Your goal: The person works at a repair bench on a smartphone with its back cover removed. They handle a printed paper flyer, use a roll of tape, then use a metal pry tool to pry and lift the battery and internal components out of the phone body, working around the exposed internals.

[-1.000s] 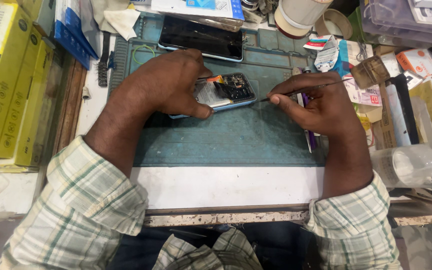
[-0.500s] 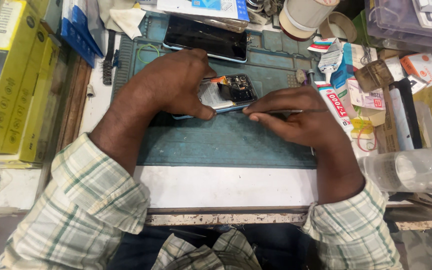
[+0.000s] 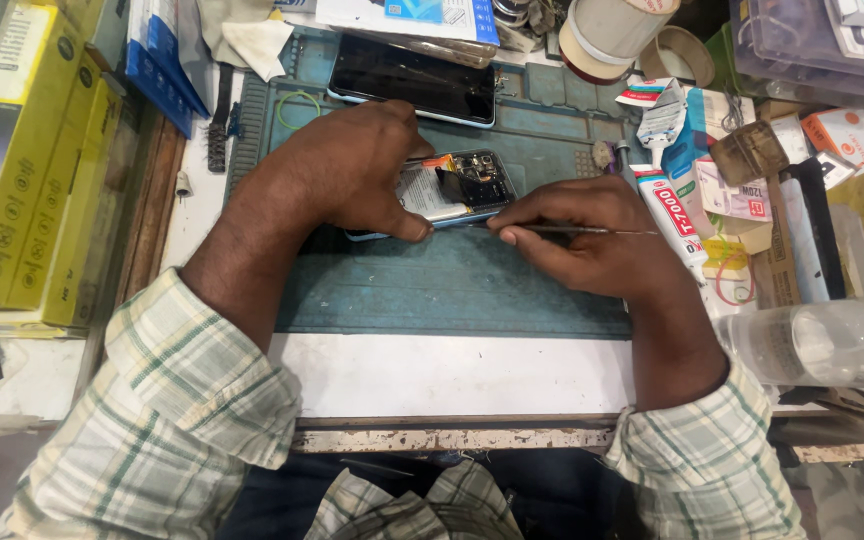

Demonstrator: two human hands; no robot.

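The open phone [image 3: 457, 190] lies flat on the green mat [image 3: 452, 290], its long side running left to right. The left hand [image 3: 352, 170] presses down on it, fingers curled together over its left part, thumb at its near edge. The right hand [image 3: 592, 235] comes from the right, fingers pinched tight on a thin metal tool [image 3: 592, 231]. The tool lies level, pointing left, its tip at the phone's near right edge. A second phone [image 3: 412, 80] lies farther away. Glue tubes [image 3: 667, 205] lie on the right.
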